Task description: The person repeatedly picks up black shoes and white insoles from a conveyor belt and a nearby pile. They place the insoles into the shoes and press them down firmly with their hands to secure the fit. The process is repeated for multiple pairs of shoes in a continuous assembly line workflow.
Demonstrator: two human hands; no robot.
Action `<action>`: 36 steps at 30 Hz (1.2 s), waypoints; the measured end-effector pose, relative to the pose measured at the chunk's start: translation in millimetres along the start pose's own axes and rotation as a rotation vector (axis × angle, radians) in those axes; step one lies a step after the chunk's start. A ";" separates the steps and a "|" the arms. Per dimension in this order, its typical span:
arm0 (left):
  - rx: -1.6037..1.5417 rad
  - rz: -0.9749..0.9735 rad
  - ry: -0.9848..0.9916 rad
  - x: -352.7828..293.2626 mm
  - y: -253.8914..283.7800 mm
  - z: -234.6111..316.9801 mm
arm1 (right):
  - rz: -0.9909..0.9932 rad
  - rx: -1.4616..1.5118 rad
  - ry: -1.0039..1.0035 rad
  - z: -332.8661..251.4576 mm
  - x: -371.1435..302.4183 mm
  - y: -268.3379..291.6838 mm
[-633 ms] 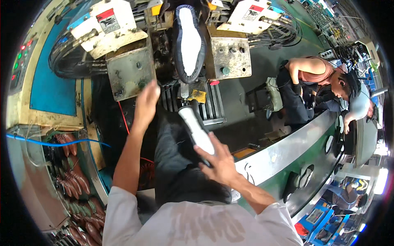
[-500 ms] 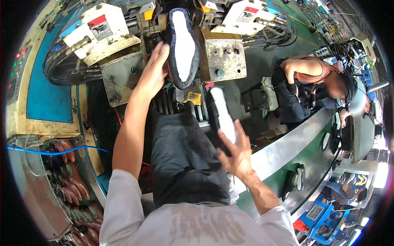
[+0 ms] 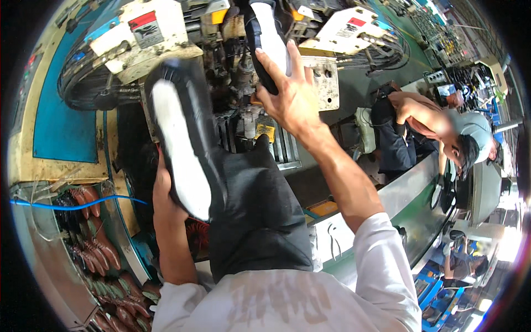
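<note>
A black shoe upper with a white sole board (image 3: 183, 152) is in my left hand (image 3: 166, 191). My left hand grips it low on its outer side, left of my lap, and most of its fingers are hidden behind it. It looks slightly blurred. Ahead of me a second black shoe upper with a white sole board (image 3: 272, 33) stands up at the machine (image 3: 243, 72). My right hand (image 3: 292, 94) grips its near end, with fingers spread along the white board and its edge.
Warning-labelled machine heads (image 3: 146, 30) flank the working spot, with hoses beside them. Brown shoes (image 3: 99, 243) fill a rack at lower left. A metal-edged conveyor (image 3: 365, 205) runs along my right. A co-worker (image 3: 420, 116) sits beyond it, bent forward.
My left hand has come back from the machine toward my lap, now carrying a shoe. My right hand has moved forward with the other shoe from beside my right knee to the machine.
</note>
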State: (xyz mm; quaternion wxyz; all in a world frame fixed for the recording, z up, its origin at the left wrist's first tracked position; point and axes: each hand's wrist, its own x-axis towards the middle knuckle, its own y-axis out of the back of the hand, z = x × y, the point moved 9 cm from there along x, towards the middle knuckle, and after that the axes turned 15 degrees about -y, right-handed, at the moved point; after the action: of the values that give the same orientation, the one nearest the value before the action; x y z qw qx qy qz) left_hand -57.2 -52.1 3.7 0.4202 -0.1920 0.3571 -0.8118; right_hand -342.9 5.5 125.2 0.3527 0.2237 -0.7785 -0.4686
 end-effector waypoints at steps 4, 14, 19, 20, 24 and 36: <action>0.190 0.214 -0.020 -53.2 63.1 6.1 | -0.044 -0.093 -0.029 -10.7 -16.1 -35.8; 0.070 0.177 0.042 -73.0 18.5 -22.1 | 0.218 0.031 0.236 -21.7 -24.9 -36.2; 0.275 0.057 0.078 -50.8 -17.8 -30.5 | 0.282 0.024 0.249 -28.2 12.8 -44.8; 0.294 0.050 0.090 -47.6 -22.0 -32.3 | 0.295 0.028 0.246 -29.1 23.9 -47.1; 0.403 0.012 0.060 -31.1 -31.3 -38.8 | 0.345 0.003 0.271 -35.7 70.4 -53.8; 0.975 -0.065 -0.045 10.2 -46.2 -54.3 | 0.258 0.039 0.303 -45.3 124.3 -62.1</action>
State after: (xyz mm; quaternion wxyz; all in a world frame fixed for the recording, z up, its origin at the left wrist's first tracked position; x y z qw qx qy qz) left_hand -121.4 -19.6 1.6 0.4433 -0.0014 -0.0802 -0.8928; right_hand -388.4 -133.4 126.5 0.5184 0.1967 -0.7478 -0.3652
